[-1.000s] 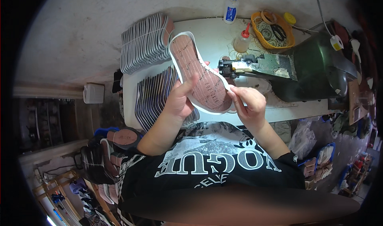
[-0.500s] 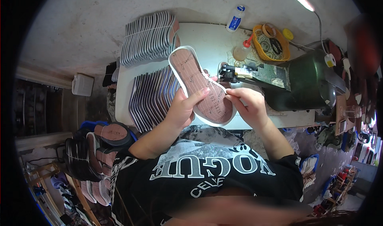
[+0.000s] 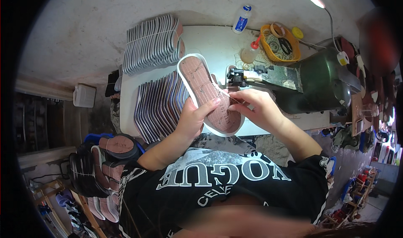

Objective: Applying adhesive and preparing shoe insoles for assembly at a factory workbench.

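A pink-brown insole [image 3: 197, 72] with a white edging is tilted above the table's near edge, its patterned face toward me. My left hand [image 3: 194, 117] grips it at the side, thumb lying across the face and the other fingers hidden behind. At the insole's right edge, thumb and forefinger of my right hand [image 3: 258, 108] are pinched together over the face. A thin pale strand [image 3: 224, 94] seems to run along the edge to those fingertips; what they hold is too small to make out. Just behind the insole stands the black presser end [image 3: 237, 76] of a sewing machine.
The green machine body [image 3: 321, 80] takes up the right of the white table [image 3: 201, 38]. Rows of insoles [image 3: 159, 105] and a tied bundle [image 3: 151, 43] stand left. Behind are a bottle [image 3: 241, 22], a red-tipped squeeze bottle [image 3: 250, 51] and a yellow basket [image 3: 268, 49].
My right hand has moved left from the insole's rim onto its face, still pinching. The insole has turned and shifted slightly; my left hand keeps its grip.
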`<state>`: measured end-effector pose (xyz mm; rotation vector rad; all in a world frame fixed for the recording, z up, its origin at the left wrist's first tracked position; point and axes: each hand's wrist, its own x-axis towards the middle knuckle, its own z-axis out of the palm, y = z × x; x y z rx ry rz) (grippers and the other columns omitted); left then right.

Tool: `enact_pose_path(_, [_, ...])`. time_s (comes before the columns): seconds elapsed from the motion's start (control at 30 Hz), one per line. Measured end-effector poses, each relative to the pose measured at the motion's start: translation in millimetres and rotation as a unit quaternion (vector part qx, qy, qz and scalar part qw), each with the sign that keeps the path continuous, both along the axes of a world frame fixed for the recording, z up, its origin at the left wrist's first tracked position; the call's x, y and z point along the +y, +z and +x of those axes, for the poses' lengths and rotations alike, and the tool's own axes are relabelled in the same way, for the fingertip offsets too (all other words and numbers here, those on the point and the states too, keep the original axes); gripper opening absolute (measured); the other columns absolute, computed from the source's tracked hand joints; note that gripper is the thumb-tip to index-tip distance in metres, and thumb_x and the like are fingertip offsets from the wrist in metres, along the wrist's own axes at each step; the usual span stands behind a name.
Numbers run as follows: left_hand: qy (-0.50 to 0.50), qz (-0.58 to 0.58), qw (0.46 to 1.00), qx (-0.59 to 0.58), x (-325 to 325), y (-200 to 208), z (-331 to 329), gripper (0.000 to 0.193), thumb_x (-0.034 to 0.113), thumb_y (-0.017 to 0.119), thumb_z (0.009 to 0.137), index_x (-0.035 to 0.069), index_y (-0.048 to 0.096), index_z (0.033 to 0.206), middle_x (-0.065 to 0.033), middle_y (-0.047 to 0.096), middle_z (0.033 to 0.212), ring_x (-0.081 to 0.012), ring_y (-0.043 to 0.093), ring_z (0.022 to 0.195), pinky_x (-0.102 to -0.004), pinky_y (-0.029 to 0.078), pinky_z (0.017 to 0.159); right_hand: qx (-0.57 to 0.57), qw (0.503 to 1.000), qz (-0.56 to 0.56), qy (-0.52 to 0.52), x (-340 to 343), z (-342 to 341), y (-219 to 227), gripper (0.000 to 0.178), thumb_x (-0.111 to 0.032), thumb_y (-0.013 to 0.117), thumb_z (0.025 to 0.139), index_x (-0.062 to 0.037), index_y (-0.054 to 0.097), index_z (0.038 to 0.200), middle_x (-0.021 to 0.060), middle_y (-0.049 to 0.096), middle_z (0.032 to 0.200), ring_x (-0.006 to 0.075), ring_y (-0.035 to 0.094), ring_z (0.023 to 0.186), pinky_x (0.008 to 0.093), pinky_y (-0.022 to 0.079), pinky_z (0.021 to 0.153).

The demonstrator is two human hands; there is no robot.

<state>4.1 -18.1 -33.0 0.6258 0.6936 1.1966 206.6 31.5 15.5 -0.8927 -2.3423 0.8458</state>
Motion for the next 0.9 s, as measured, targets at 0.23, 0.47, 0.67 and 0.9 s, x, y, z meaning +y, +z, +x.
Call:
enact_pose_path(0.23, [0.003,-0.01,0.999,0.042,-3,1,5,0.037,0.004,0.061,0.086,-0.004,0.049,0.12,-0.0127,0.062,0.108,-0.0178,0.062,0.098,-0.0324,0.049,0.09,-0.03,0.996,0.051,-0.061,5,2,-4,0.009,-0.009,0.065,0.082,-0.0001,0.063,0.082,0.0099,0.063,0.071,0.0194,0.06,0.061,0.0293,0.048,0.059])
enact_pose_path(0.47, [0.009,0.019,0.998,0.052,1,5,7,0.038,0.005,0.06,0.087,-0.006,0.048,0.121,-0.0161,0.06,0.114,-0.0191,0.061,0.101,-0.0331,0.05,0.089,0.039,0.998,0.046,0.032,15,5,-5,0.015,-0.012,0.064,0.085,-0.0006,0.064,0.094,0.0097,0.066,0.079,0.0193,0.064,0.067,0.0301,0.05,0.063])
enact_pose_path(0.67, [-0.051,0.005,0.991,0.123,0,3,11,0.033,0.005,0.06,0.086,-0.005,0.053,0.117,-0.0117,0.062,0.11,-0.015,0.061,0.099,-0.031,0.05,0.086,-0.212,0.947,0.199,0.138,21,9,7,0.015,-0.014,0.062,0.084,-0.0022,0.059,0.092,0.009,0.063,0.079,0.0242,0.064,0.071,0.0347,0.051,0.064])
enact_pose_path(0.9, [-0.025,0.016,0.989,0.142,-1,4,18,0.027,0.006,0.061,0.086,-0.004,0.059,0.11,-0.0082,0.065,0.102,-0.0127,0.062,0.091,-0.0272,0.049,0.084,-0.23,0.966,0.073,0.097,29,11,0,0.014,-0.014,0.06,0.084,-0.0008,0.06,0.081,0.0119,0.062,0.072,0.0274,0.064,0.07,0.0369,0.051,0.064])
